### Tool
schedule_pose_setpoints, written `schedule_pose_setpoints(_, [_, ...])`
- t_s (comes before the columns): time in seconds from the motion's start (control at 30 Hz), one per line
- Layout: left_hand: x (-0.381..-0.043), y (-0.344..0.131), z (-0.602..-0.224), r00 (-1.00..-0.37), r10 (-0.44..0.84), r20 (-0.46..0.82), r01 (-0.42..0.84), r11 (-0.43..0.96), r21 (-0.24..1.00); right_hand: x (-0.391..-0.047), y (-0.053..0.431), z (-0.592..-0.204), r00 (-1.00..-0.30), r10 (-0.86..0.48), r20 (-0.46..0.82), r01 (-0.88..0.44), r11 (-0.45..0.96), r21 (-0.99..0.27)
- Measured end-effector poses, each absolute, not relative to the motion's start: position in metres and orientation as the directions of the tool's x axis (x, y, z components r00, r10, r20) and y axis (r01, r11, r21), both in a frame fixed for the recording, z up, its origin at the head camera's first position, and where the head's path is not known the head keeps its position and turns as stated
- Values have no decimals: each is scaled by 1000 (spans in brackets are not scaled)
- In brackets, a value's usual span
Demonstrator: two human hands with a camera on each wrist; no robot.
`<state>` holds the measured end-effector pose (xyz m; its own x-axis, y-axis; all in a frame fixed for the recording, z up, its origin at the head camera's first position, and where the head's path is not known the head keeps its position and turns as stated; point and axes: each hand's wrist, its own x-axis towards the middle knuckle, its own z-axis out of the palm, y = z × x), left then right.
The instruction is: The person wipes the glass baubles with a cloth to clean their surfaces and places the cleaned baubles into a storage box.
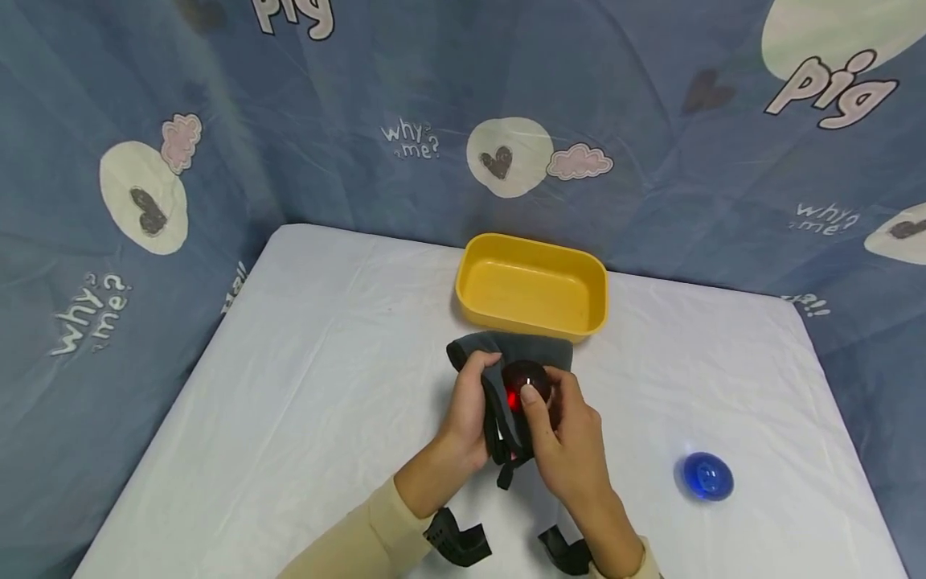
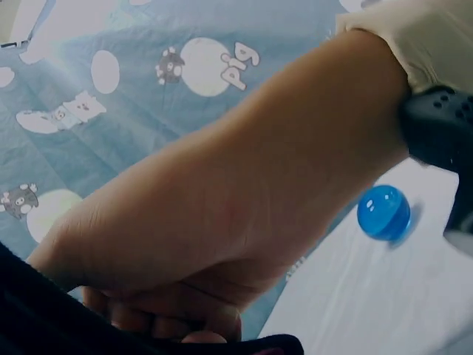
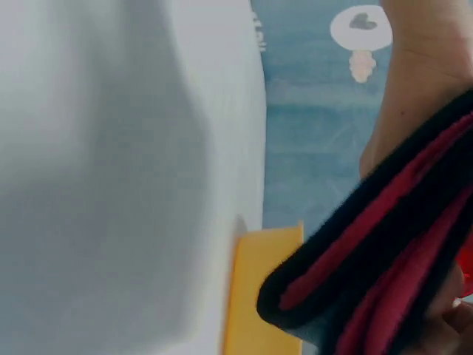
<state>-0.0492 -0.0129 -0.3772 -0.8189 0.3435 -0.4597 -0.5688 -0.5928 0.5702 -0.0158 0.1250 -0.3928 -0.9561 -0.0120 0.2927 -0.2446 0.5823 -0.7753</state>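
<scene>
A folded dark grey cloth (image 1: 535, 347) with black edging is gripped by my left hand (image 1: 465, 410), thumb on top. My right hand (image 1: 576, 438) holds a shiny, see-through red ball (image 1: 526, 378) against the cloth, its thumb over the ball. The right wrist view shows the pinkish-red inner layers of the cloth (image 3: 369, 244) and a sliver of the red ball (image 3: 467, 266) at the edge. In the left wrist view, the dark cloth (image 2: 37, 318) hides part of the left hand (image 2: 199, 214). A see-through blue ball (image 1: 708, 476) lies apart, right of both hands.
Just beyond the cloth stands a yellow rectangular tub (image 1: 531, 326), near the back edge of the white-covered table (image 1: 325, 362). A blue printed curtain (image 1: 405, 72) surrounds the back and sides. Black straps (image 1: 459, 543) hang at the wrists.
</scene>
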Motion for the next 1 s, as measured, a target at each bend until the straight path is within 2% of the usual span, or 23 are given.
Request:
schedule_pose_setpoints(0.2, [-46, -7, -375, -811, 364, -457, -581, -592, 559, -20, 135, -389, -898, -21, 439, -325, 705, -631])
schedule_pose_setpoints(0.33, [-46, -6, -377, -816, 343, -465, -571, -599, 561, -19, 138, -391, -855, -58, 516, -392, 723, -568])
schedule_pose_setpoints(0.47, [-48, -7, -377, -818, 314, -482, -564, -604, 563, -16, 138, -393, -830, -132, 542, -447, 739, -504])
schedule_pose_setpoints(0.63, [-49, -9, -377, -831, 297, -470, -542, -621, 566, -17, 134, -394, -826, -170, 538, -447, 780, -439])
schedule_pose_setpoints(0.73, [-49, -10, -377, -824, 297, -483, -552, -613, 564, -19, 133, -394, -839, -154, 522, -434, 768, -471])
schedule_pose_setpoints(1.0, [-49, -12, -375, -806, 331, -491, -582, -594, 555, -22, 128, -393, -898, -74, 433, -372, 654, -659])
